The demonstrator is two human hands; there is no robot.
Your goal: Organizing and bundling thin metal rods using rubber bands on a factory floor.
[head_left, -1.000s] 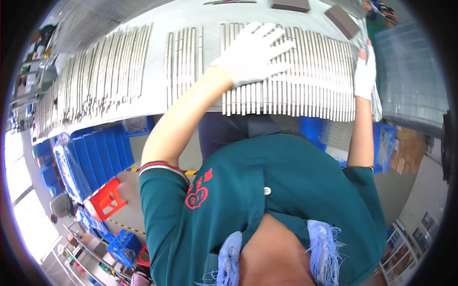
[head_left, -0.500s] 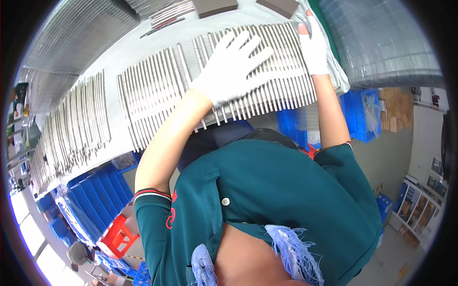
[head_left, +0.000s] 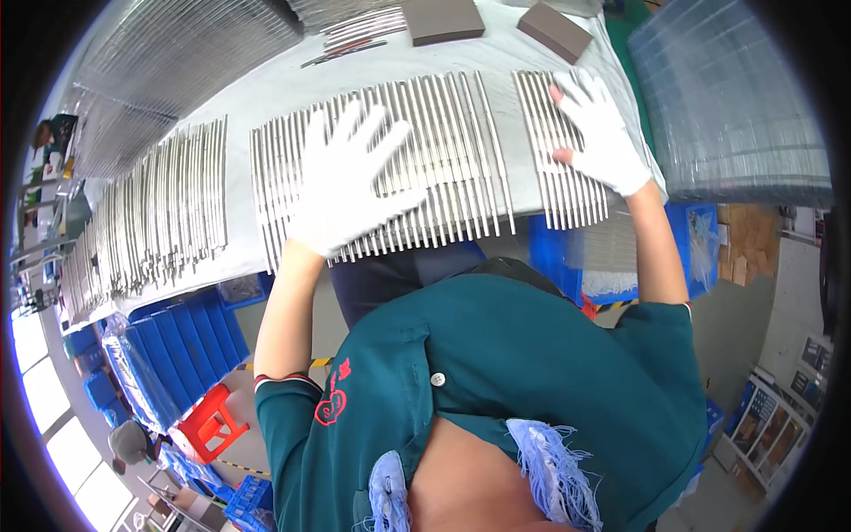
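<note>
Clearly seen writing: red stitched marks and a red badge with letters in it, on the chest of the dark green cloth shirt [head_left: 550, 346].
Hands: two, both in white cloth gloves.
Left hand [head_left: 344, 182]: flat over the middle bunch of rods, a bit blurry, fingers spread wide apart and not wrapped round any rod. How hard it pushes, I cannot tell.
Right hand [head_left: 603, 137]: over the right bunch, fingers apart, with two bare fingertips poking out of the glove. It is not squeezed shut on a rod.
Rod bunches: three, all long, thin, silver metal rods on the white cloth-covered table [head_left: 266, 97].
Middle bunch [head_left: 443, 151]: side by side, ends near the person; too many to count surely.
Right bunch [head_left: 554, 191]: smaller, with a strip of bare cloth between it and the middle bunch.
Left bunch [head_left: 177, 195]: well apart from both hands, its near ends uneven; too many to count.
Blocks: two brown, box-shaped blocks [head_left: 443, 22] at the far side of the table.
Shirt button: one white, round button [head_left: 437, 379] in plain sight.
Neck strips: two light blue, frayed cloth strips [head_left: 551, 470].
Stool: one red plastic stool [head_left: 213, 426] on the floor, to the left.
</note>
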